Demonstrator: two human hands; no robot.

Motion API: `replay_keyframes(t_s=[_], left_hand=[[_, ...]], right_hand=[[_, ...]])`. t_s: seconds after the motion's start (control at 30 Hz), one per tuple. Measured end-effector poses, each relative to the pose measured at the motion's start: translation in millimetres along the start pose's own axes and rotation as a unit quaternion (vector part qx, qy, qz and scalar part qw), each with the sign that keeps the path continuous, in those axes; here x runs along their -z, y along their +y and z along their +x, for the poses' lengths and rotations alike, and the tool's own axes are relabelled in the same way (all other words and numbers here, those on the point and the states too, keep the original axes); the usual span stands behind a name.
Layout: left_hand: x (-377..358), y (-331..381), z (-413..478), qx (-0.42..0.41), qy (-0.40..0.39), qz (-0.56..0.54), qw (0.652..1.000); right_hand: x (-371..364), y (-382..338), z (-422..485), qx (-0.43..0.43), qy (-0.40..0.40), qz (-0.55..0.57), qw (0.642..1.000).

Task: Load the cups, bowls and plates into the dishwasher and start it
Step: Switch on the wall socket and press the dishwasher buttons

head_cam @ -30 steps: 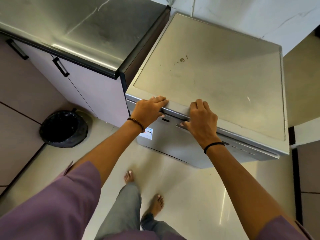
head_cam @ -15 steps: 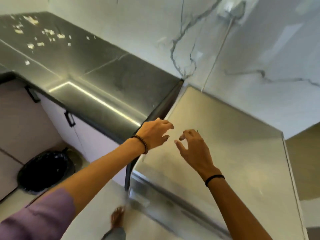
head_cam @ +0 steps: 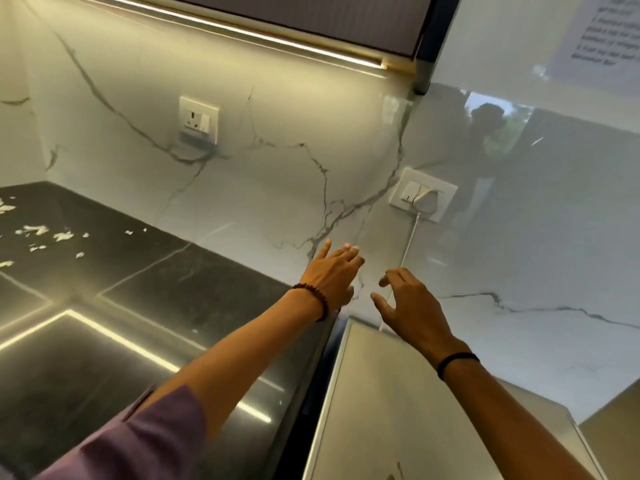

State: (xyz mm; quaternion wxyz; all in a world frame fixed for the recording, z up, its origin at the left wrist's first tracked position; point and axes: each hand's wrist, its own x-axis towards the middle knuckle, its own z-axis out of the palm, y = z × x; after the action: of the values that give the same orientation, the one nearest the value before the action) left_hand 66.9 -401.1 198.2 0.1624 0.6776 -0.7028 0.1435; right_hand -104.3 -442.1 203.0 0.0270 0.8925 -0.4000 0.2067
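Note:
The dishwasher's flat silver top (head_cam: 398, 410) fills the lower right; its door and controls are out of view. A white cord (head_cam: 410, 237) runs up the marble wall from behind it to a plugged-in switch socket (head_cam: 422, 195). My left hand (head_cam: 330, 277) is stretched forward over the dishwasher's back left corner, fingers straight, holding nothing. My right hand (head_cam: 410, 304) hovers above the dishwasher's rear edge with loosely curled fingers, also holding nothing, close to the cord. No cups, bowls or plates are in view.
A dark stone counter (head_cam: 121, 306) with white scraps lies to the left, beside the dishwasher. A second wall socket (head_cam: 198, 121) sits higher on the marble backsplash. An upper cabinet with a light strip (head_cam: 277, 32) hangs overhead. A glossy wall panel (head_cam: 536, 220) stands at right.
Both hands left the dishwasher's front top edge and rose toward the back wall. The view tilted up from the door and floor to the wall sockets.

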Motion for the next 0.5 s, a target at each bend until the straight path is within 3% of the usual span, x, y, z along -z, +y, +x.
replay_keyframes(t_s=[0.2,0.5], left_hand=[[1.3,-21.4,99.0,0.013,-0.013,0.013,1.0],[-21.9,-37.8,180.5,0.056,0.015,0.089,0.994]], right_hand=[[16.5,16.1,70.6,-0.013,0.026,-0.048,0.998],[-15.1,46.6,148.5,-0.013,0.07,-0.295,0.953]])
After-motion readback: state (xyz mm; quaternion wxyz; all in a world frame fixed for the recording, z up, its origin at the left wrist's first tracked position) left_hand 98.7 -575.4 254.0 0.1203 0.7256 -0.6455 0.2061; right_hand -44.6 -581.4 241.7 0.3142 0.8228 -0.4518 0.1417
